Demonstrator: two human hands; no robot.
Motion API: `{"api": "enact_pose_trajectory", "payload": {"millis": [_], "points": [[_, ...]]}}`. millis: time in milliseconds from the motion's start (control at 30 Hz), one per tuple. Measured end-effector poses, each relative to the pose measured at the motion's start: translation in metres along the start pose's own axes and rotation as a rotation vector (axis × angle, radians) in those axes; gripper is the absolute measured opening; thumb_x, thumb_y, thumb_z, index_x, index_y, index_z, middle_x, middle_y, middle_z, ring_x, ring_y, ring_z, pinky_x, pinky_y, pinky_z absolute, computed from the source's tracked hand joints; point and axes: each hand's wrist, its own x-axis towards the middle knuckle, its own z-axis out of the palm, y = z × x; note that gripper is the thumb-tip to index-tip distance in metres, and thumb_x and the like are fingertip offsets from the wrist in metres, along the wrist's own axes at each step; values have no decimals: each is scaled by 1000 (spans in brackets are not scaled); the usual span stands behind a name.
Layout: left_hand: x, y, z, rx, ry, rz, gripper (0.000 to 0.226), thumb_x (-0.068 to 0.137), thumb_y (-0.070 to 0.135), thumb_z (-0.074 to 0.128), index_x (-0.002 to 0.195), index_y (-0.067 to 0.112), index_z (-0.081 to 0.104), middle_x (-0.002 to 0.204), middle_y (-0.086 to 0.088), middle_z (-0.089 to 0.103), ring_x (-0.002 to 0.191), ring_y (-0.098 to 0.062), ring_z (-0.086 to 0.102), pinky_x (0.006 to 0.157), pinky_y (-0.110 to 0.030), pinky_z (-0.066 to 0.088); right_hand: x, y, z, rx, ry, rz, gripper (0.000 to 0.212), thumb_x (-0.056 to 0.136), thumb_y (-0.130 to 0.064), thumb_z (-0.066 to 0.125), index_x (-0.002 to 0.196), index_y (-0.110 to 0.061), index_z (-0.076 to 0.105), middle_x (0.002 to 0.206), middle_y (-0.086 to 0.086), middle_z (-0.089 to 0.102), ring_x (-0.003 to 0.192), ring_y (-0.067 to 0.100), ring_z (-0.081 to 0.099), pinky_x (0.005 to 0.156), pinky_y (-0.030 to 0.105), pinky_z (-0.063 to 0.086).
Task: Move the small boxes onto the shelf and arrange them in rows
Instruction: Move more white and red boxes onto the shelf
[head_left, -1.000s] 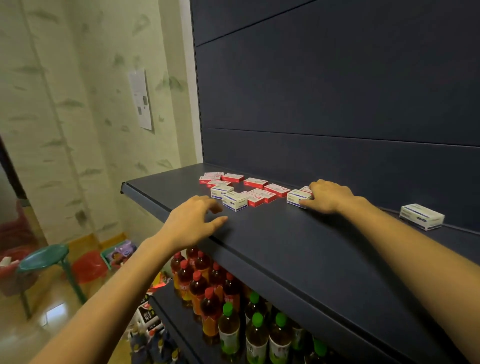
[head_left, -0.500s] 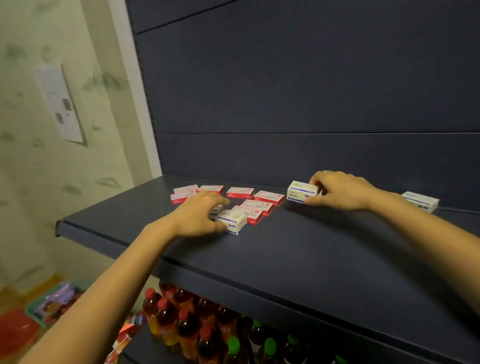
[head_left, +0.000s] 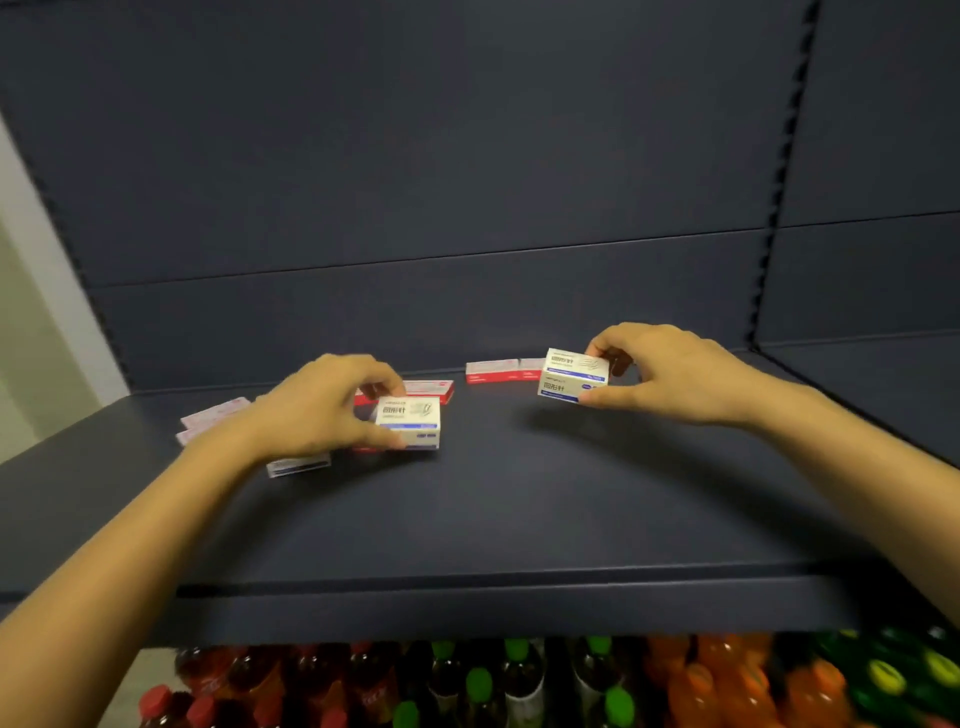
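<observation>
Small boxes (head_left: 492, 371), red, lie flat at the back of the shelf (head_left: 519, 519) | left hand (head_left: 317, 410) pinches a white box (head_left: 410, 422) low beside them | right hand (head_left: 675, 374) pinches another white box (head_left: 571, 375), seemingly lifted | risk: setting either down carelessly could knock the red row askew; a slack pinch could drop one.

Shop: dark retail shelf (head_left: 467, 519) w/ slotted uprights, rows of drink bottles (head_left: 519, 686) stocked below.
</observation>
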Motion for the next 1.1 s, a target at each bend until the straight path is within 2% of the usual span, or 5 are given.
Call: {"api": "enact_pose_trajectory", "payload": {"millis": [267, 567, 767, 900, 1100], "points": [[52, 113, 21, -185, 126, 238, 37, 66, 36, 79, 97, 21, 64, 98, 4, 65, 88, -15, 61, 82, -42, 51, -87, 56, -41, -29, 93, 189, 42, 76, -54, 64, 110, -33, 54, 108, -17, 59, 93, 4, 54, 77, 32, 49], [92, 269, 68, -282, 87, 438, 39, 64, 35, 80, 97, 22, 64, 99, 6, 66, 87, -11, 58, 79, -31, 48, -216, 152, -104, -48, 158, 400, 38, 73, -51, 66, 105, -33, 57, 103, -17, 59, 93, 6, 55, 83, 40, 49], [100, 378, 104, -326, 68, 497, 39, 65, 36, 80, 98, 22, 65, 96, 8, 66, 86, -8, 56, 80, -27, 44, -301, 222, -142, -102, 163, 480, 40, 73, -53, 66, 108, -36, 55, 106, -20, 58, 90, 3, 53, 73, 28, 45], [101, 438, 130, -349, 58, 498, 41, 65, 41, 78, 99, 24, 64, 99, 11, 65, 89, -8, 55, 83, -34, 47, -345, 266, -162, -118, 131, 523, 47, 73, -54, 66, 114, -36, 53, 115, -16, 59, 103, 10, 56, 87, 39, 48], [107, 510, 159, -341, 37, 474, 39, 65, 46, 76, 96, 28, 63, 97, 11, 64, 86, -9, 53, 80, -35, 47, -388, 315, -183, -81, 140, 527, 47, 73, -51, 67, 114, -30, 56, 107, -15, 59, 98, 7, 56, 85, 41, 49]]}}
